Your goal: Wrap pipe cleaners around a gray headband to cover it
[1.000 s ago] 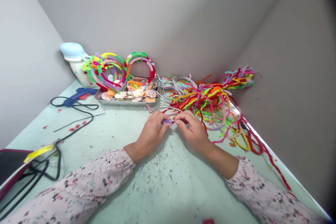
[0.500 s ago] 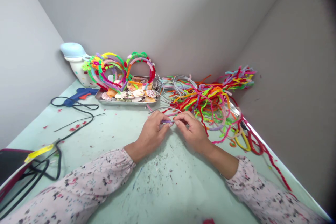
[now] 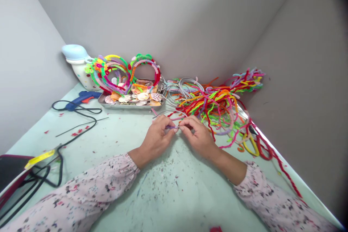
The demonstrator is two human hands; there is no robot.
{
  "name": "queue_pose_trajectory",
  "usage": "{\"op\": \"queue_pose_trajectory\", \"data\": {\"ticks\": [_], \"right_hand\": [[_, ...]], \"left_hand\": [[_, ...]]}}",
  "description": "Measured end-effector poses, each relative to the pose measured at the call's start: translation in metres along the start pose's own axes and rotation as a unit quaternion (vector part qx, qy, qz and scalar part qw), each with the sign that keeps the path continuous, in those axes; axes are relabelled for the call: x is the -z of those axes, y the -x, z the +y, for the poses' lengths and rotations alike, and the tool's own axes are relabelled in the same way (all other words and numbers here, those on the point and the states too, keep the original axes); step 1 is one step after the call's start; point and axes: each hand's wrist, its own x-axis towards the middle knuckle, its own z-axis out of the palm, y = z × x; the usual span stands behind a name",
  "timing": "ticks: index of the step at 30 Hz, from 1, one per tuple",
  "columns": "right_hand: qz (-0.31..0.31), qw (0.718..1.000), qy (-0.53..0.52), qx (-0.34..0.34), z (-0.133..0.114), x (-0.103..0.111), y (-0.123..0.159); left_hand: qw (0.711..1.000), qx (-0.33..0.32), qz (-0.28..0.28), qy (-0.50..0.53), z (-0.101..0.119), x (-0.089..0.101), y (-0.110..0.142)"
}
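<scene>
My left hand [image 3: 156, 137] is closed in a pinch on a short length of purple pipe cleaner [image 3: 170, 127], which shows between thumb and forefinger. My right hand [image 3: 199, 137] meets it tip to tip, thumb and forefinger pinched at the thin end of the same piece. The rest of the piece is hidden by the fingers. Just beyond the hands lie thin grey wire hoops [image 3: 170, 111], and a tangled pile of coloured pipe cleaners [image 3: 217, 103] sits behind my right hand.
A metal tray [image 3: 127, 107] of seashells stands at the back, with fuzzy-wrapped headbands [image 3: 111, 74] on it. Left are a white bottle [image 3: 81, 70], a blue glue gun [image 3: 81, 98] and a black cord [image 3: 91, 125]. Scissors [image 3: 254, 146] with yellow and red handles lie right, near the wall.
Both hands stay in nearly the same place, still pinching. Slightly more of the thin end shows between the fingertips.
</scene>
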Motion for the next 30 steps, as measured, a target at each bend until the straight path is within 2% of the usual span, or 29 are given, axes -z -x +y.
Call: {"op": "queue_pose_trajectory", "data": {"ticks": [10, 30], "right_hand": [[0.017, 1.0, 0.001, -0.004, -0.0005, 0.0005, -0.0003], [0.002, 1.0, -0.004, 0.014, 0.0009, -0.001, 0.001]], "left_hand": [[1.0, 0.011, -0.005, 0.007, 0.0034, -0.0005, -0.0015], [0.999, 0.024, -0.01, 0.036, 0.005, 0.0026, -0.0015]]}}
